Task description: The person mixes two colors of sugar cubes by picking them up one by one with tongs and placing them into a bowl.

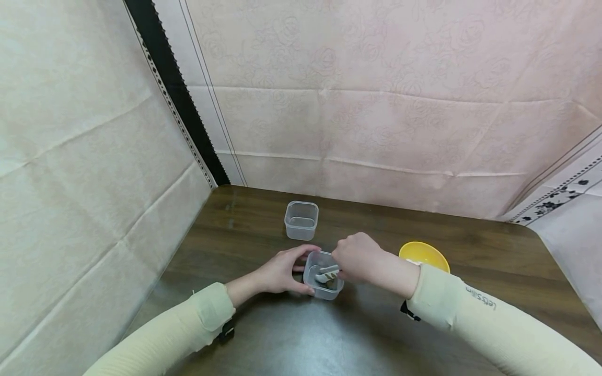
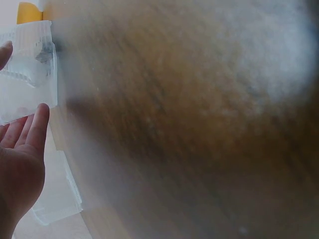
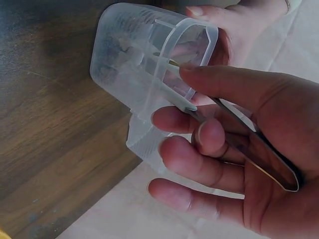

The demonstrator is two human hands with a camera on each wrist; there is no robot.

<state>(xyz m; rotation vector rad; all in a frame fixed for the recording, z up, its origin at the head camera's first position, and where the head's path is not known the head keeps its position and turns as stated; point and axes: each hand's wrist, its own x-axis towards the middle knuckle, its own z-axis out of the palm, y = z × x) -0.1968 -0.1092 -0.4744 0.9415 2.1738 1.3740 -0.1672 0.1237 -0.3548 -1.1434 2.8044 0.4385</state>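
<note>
A small clear plastic container (image 1: 325, 294) stands on the wooden table. My left hand (image 1: 281, 271) holds it from the left, thumb at the near side and fingers behind. In the left wrist view, the fingers (image 2: 39, 130) lie along its wall. My right hand (image 1: 359, 257) is over its right rim and grips tweezers (image 3: 295, 184), bent metal at the back with pale tips. The tips reach down inside the container, where a small dark item lies near them in the head view. I cannot tell whether the tips pinch it.
Behind the held container stands a second clear container (image 1: 301, 231). A yellow bowl (image 1: 425, 254) sits to the right, partly hidden by my right forearm. Pale patterned cloth (image 1: 376, 130) hangs behind the table's far edge and at the left.
</note>
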